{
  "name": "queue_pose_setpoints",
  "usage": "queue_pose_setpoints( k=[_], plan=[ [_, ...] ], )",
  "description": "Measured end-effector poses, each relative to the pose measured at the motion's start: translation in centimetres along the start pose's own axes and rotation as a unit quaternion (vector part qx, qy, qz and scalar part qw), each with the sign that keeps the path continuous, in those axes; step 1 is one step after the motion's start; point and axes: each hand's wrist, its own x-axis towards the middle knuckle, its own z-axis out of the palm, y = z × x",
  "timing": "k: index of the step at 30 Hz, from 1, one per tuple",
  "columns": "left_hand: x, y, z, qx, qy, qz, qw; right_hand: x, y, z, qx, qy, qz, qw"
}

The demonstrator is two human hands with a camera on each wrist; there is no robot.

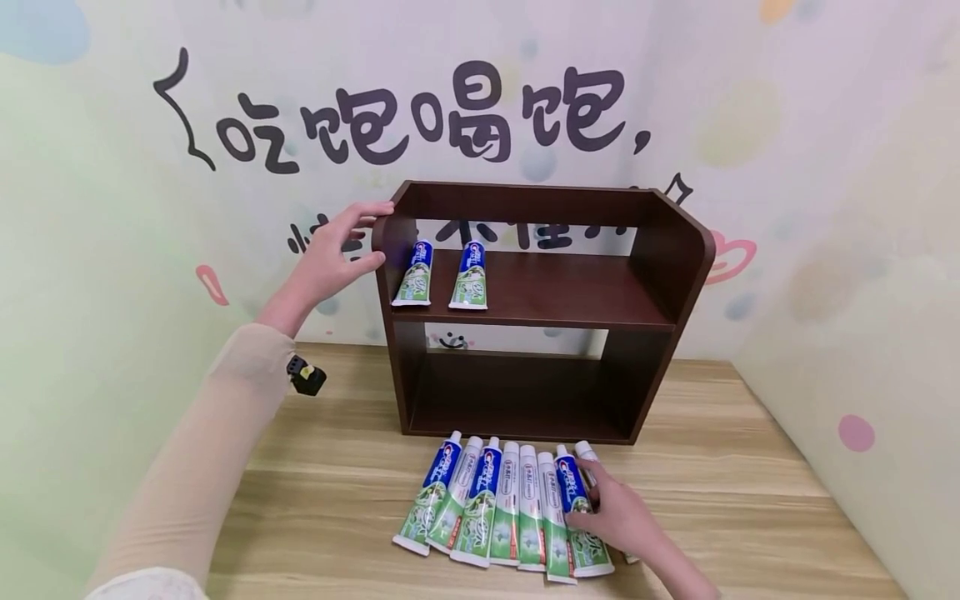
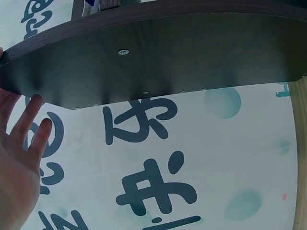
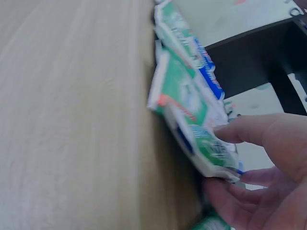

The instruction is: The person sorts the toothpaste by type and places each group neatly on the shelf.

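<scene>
My left hand touches the left side panel of a dark brown two-tier shelf, its fingers extended at the panel's upper edge. In the left wrist view, the spread fingers are beside that panel's outer face. Low at the right, my right hand pinches a blue-and-green Crest toothpaste tube near the right end of a row. The right wrist view shows the thumb over this tube and the fingers under its edge. A white-capped tube is partly hidden behind the hand.
On the upper tier, two Crest tubes lean at the left, one by the side panel and another beside it. Several tubes, Crest and white-and-green, lie side by side on the wooden table before the shelf. Printed walls enclose the table.
</scene>
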Motion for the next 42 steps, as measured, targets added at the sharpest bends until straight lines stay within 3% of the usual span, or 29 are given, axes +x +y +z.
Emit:
queue_pose_setpoints(
  k=[4,7,10,18,27,35,42],
  plan=[
    [0.0,-0.1,0.0,0.002,0.001,0.000,1.0000,-0.2,0.4,-0.8,0.064,-0.057,-0.025,0.9960],
    [0.0,-0.1,0.0,0.002,0.000,-0.003,1.0000,-0.3,0.5,-1.3,0.125,-0.097,-0.023,0.9871],
    [0.0,-0.1,0.0,0.001,0.000,-0.005,1.0000,-0.4,0.5,-1.5,0.138,-0.110,-0.020,0.9842],
    [-0.1,0.1,-0.1,-0.002,-0.001,-0.009,1.0000,-0.3,0.5,-1.2,0.111,-0.091,-0.021,0.9894],
    [0.0,0.1,-0.1,-0.005,-0.002,-0.008,1.0000,-0.2,1.3,-1.2,0.198,-0.097,-0.029,0.9750],
    [-0.2,0.1,0.0,-0.003,-0.005,-0.008,1.0000,-0.1,0.0,-2.4,0.260,-0.078,-0.019,0.9624],
    [-0.1,0.1,-0.1,0.000,-0.003,-0.007,1.0000,-0.1,-1.5,-3.7,0.264,-0.051,-0.010,0.9630]
  ],
)
